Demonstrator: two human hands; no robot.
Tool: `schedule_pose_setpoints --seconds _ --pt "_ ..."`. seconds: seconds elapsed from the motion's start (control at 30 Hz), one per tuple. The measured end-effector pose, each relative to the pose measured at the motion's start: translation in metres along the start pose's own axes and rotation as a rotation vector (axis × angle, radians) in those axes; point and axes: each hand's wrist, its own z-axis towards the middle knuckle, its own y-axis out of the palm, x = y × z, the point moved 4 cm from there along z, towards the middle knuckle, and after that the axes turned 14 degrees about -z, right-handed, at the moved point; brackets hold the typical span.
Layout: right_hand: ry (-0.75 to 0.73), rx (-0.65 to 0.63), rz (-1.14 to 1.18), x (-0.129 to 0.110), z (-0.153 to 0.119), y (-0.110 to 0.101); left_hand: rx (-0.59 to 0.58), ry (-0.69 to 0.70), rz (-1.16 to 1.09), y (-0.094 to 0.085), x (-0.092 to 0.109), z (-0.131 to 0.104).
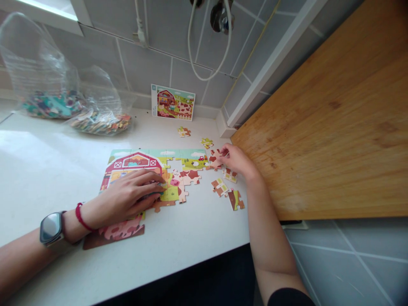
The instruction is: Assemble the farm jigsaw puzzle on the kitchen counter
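A partly joined farm puzzle (172, 198) lies on the white counter. My left hand (130, 193) rests flat on its barn part, fingers spread and holding nothing. At the puzzle's upper right, my right hand (234, 158) pinches a white piece with brown patches (215, 158). Near that hand are a brown-and-cream piece (230, 175), another with a white fence (219, 187) and a brown-and-green one (236, 200). A yellow-green piece (207, 143) and an orange-brown piece (184, 131) lie farther back.
A picture card (173, 103) of the farm scene leans against the tiled wall. Two clear bags of pieces (52, 104) (101, 121) stand at the back left. A wooden panel (338, 119) rises at the right, and a white cable (190, 46) hangs above.
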Motion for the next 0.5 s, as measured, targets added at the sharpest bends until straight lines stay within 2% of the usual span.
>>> schedule_pose_setpoints --seconds 0.1,0.13,0.2,0.27,0.4,0.5 --pt "0.177 0.34 0.126 0.024 0.008 -0.022 -0.005 0.015 0.022 0.0 0.0 0.0" --pt "0.216 0.418 0.153 0.03 0.009 -0.027 -0.004 0.016 0.025 0.0 0.0 0.0" --pt "0.255 0.447 0.175 0.039 0.011 -0.03 -0.002 0.014 0.024 0.0 -0.001 0.0" --pt "0.255 0.326 0.12 0.041 0.011 -0.024 0.003 0.01 0.03 0.001 -0.001 -0.001" --pt "0.221 -0.086 -0.106 0.04 0.006 0.0 0.0 0.012 0.048 0.001 -0.002 -0.001" --pt "0.217 -0.201 -0.207 0.043 0.005 0.007 -0.008 0.027 0.012 -0.001 -0.001 0.0"
